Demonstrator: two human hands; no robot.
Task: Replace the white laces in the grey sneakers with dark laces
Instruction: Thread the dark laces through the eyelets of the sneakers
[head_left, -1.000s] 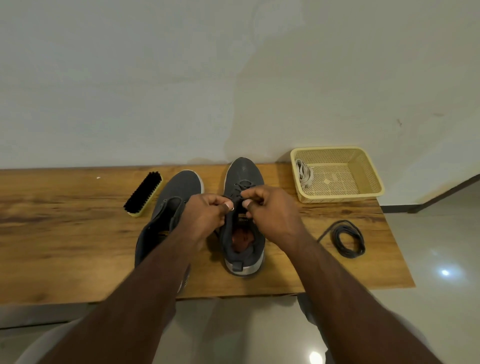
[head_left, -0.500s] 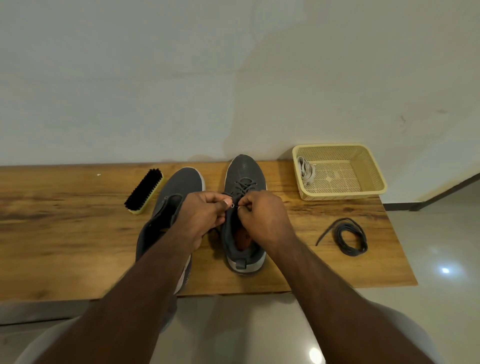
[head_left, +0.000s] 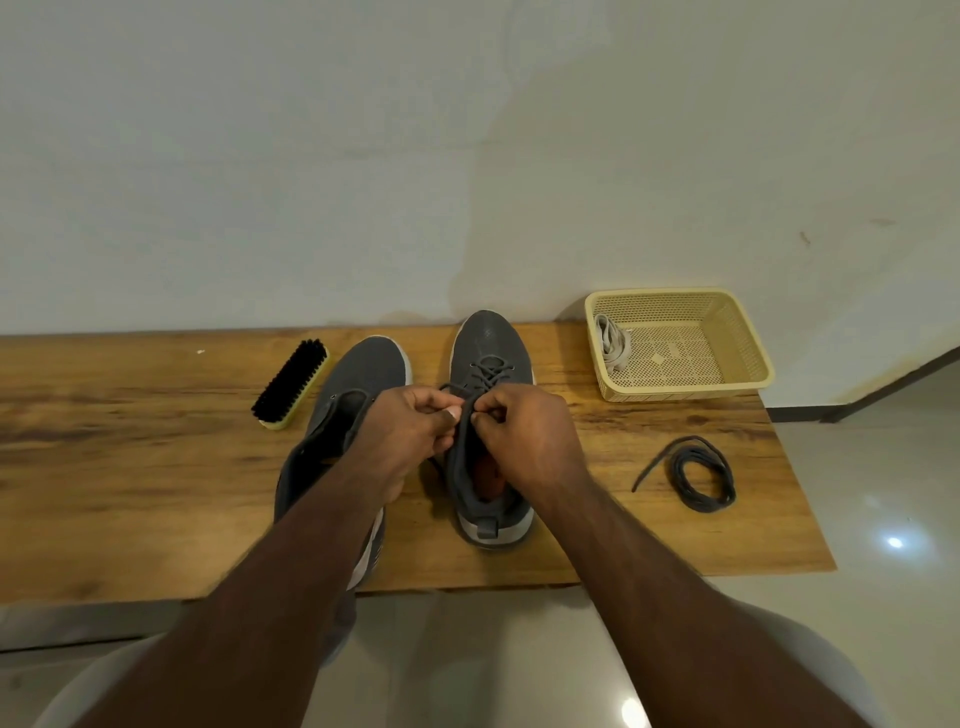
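While hands (head_left: 410, 436) lace, basket (head_left: 748, 358) holds white laces (head_left: 613, 343)

Plain room with a wooden surface set against a pale wall

The wall (head_left: 467, 156) is off-white and bare, with faint blotches and a small mark toward the right; the surface (head_left: 130, 457) is a long plank of warm brown wood with dark grain streaks, its far edge meeting the wall; the floor (head_left: 883, 519) is glossy pale tile catching bright spots of reflected light; a dark skirting strip (head_left: 883, 387) runs along the wall's foot at right.
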